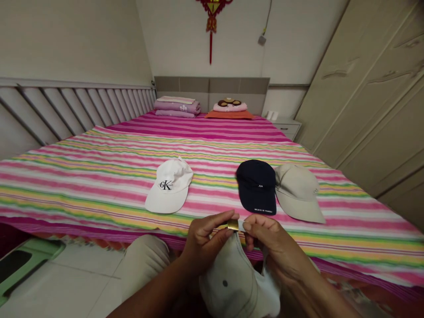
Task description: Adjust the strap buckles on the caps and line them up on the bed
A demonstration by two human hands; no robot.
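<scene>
Over my lap hangs a light grey-green baseball cap (228, 282), its back strap raised between my hands. My left hand (207, 236) pinches the strap's gold metal buckle (232, 225) between thumb and fingers. Just right of the buckle, my right hand (265, 234) grips the pale strap end (241, 225). On the bed beyond lie a white cap (170, 185) with black "CK"-like letters, a dark navy cap (256, 187) and a beige cap (298, 192). The navy cap touches the beige one. Whether the strap runs through the buckle is partly hidden by my fingers.
A striped sheet covers the bed (109, 176). Folded purple bedding (177, 108) and a pink and orange pile (230, 110) rest by the headboard (238, 88). A green stool (33, 260) stands lower left, a wardrobe (371, 88) along the right.
</scene>
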